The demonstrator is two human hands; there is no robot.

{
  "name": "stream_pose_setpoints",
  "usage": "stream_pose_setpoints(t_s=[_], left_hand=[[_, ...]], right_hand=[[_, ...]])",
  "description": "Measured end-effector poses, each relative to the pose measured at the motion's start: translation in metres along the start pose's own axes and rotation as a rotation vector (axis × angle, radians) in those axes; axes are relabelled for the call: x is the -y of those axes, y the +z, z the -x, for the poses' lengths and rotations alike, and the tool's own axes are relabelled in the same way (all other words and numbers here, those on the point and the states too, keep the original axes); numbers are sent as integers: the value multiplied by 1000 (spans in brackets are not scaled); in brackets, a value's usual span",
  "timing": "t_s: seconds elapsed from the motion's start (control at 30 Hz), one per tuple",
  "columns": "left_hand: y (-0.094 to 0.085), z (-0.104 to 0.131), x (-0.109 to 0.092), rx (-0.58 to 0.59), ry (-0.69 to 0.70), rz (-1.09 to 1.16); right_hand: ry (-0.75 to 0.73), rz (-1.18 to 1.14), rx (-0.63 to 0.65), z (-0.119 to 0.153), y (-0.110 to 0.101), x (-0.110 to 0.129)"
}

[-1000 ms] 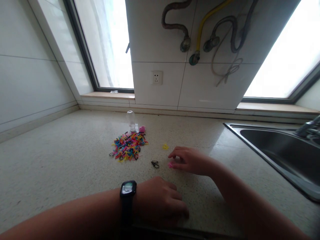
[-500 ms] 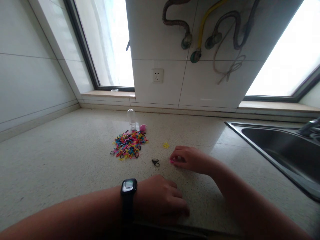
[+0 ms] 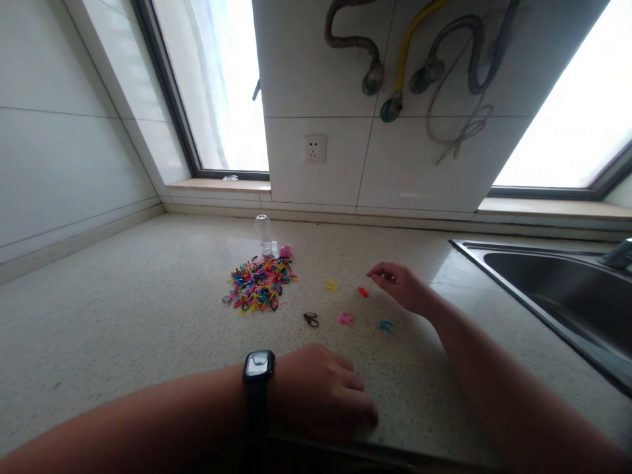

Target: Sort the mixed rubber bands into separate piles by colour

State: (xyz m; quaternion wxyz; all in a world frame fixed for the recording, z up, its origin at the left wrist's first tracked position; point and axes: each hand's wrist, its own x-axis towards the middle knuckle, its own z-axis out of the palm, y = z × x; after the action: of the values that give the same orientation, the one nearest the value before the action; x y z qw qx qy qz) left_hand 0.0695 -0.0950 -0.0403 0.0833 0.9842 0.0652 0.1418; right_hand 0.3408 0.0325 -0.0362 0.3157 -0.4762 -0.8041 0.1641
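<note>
My right hand (image 3: 397, 284) is held just above the counter, beside a small group of red elastic bands (image 3: 363, 291). Its fingers are loosely bent with a gap behind the thumb, and nothing shows in them. My left hand (image 3: 326, 388), below a black watch (image 3: 259, 364), rests at the counter's near edge with curled fingers and nothing visible in it. Between the hands lie small groups of yellow bands (image 3: 330, 286), black bands (image 3: 311, 319), pink bands (image 3: 346, 318) and blue bands (image 3: 386, 326). A mixed heap of coloured bands (image 3: 261, 283) sits to the left.
A clear plastic bottle (image 3: 263, 234) stands upside down behind the heap, with a pink cap (image 3: 286, 251) beside it. A steel sink (image 3: 533, 283) is set into the speckled counter (image 3: 148, 316) on the right. Hoses and a socket (image 3: 315, 149) are on the back wall.
My right hand has let go of the pink bands and moved up and to the right, uncovering the red and blue groups. My left hand has stayed in place.
</note>
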Motion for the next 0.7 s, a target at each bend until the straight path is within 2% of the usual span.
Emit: stream_pose_setpoints(t_s=[0.17, 0.47, 0.57, 0.7], left_hand=[[0, 0, -2, -16, -9, 1], [-9, 0, 0, -4, -17, -21], [-22, 2, 13, -33, -104, -53], [-44, 10, 43, -156, -331, -89]], right_hand=[[121, -14, 17, -4, -1, -29], [122, -16, 97, -6, -1, -36], [125, -21, 109, -6, -1, -36], [123, -8, 114, -7, -1, -38]])
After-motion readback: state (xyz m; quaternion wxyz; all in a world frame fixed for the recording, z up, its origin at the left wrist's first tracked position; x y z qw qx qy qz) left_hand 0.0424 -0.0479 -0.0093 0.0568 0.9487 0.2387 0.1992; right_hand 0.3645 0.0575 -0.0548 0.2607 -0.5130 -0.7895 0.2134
